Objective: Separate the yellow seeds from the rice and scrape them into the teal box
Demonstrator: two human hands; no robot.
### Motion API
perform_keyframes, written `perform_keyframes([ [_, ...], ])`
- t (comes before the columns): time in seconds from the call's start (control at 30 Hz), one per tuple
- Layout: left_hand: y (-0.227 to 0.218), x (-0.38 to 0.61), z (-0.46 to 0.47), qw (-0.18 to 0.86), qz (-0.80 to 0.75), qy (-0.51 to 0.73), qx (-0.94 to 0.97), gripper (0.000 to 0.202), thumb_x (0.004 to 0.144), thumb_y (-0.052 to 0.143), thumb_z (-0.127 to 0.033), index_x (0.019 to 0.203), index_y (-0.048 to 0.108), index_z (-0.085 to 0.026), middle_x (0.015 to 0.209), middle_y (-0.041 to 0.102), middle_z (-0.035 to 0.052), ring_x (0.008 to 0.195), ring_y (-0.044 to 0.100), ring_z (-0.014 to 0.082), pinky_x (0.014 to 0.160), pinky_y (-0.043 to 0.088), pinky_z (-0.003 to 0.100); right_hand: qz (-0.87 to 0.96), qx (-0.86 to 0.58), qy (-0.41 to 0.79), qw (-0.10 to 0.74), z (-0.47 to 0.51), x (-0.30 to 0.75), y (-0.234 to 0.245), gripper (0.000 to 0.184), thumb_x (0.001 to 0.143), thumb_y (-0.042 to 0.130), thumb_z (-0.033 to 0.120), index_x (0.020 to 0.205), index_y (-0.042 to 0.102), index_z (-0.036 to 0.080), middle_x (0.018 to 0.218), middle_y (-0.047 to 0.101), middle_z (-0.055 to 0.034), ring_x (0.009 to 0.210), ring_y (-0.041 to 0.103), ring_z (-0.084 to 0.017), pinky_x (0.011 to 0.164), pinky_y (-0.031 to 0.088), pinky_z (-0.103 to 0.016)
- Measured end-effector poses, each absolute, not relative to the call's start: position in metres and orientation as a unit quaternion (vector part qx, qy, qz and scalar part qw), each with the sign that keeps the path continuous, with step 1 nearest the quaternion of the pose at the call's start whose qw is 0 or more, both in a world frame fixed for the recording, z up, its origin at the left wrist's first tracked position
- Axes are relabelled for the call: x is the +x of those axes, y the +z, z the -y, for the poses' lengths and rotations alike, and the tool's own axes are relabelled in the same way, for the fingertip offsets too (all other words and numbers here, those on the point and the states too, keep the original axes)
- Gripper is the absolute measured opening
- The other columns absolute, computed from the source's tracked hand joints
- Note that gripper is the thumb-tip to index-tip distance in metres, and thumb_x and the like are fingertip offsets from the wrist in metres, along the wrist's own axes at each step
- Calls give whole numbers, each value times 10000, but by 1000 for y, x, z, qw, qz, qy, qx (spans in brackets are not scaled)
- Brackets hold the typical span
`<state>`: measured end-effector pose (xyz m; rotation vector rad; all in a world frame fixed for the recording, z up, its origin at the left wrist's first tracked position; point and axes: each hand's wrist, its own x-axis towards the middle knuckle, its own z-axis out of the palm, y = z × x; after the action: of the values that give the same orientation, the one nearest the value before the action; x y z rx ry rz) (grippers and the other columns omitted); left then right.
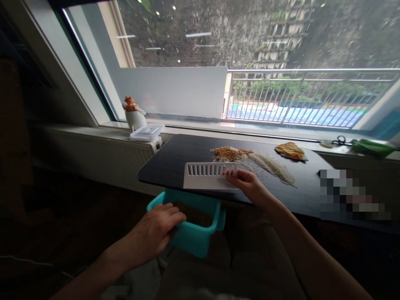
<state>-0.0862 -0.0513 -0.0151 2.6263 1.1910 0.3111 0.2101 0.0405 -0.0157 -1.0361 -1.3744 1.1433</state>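
My left hand (159,229) grips the near rim of a teal plastic bin (195,239) held just under the front edge of the black table (175,160). Dark small grains lie inside the bin. My right hand (248,185) holds a white slotted scraper (208,177) by its right end, lying flat at the table's front edge above the bin. Behind the scraper lie a pile of brown grains (229,153) and a streak of white rice (273,166).
A yellow cloth (290,150) lies at the back of the table. On the sill stand a white jug with an orange figure (134,114), a clear lidded box (146,132), scissors (339,141) and a green item (373,148). A blurred patch (350,196) covers the table's right end.
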Motion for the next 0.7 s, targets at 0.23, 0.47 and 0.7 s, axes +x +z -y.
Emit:
perform_keyframes([
  [0.23, -17, -63, 50, 148, -388, 98, 905, 190, 898, 515, -50, 941, 607, -210, 943, 656, 27, 898, 582, 219, 789, 419, 349, 570, -452, 412, 548, -26, 275, 4, 362, 627, 874, 535, 858, 821, 262, 939, 793, -48, 924, 715, -280, 913, 551, -450],
  [0.47, -11, -20, 45, 220, -359, 82, 904, 276, 865, 507, 5, 986, 590, -229, 989, 649, 2, 975, 584, 203, 943, 419, 389, 495, -478, 291, 665, -76, 325, 28, 282, 582, 883, 435, 775, 780, 256, 822, 734, -25, 800, 664, -198, 865, 552, -447],
  [0.7, -35, -6, 30, 176, -328, 89, 924, 171, 869, 554, -87, 932, 584, -244, 912, 661, 18, 891, 584, 220, 834, 454, 348, 608, -465, 251, 592, -172, 310, 19, 222, 662, 787, 411, 683, 676, 220, 781, 687, -10, 825, 620, -174, 846, 519, -391],
])
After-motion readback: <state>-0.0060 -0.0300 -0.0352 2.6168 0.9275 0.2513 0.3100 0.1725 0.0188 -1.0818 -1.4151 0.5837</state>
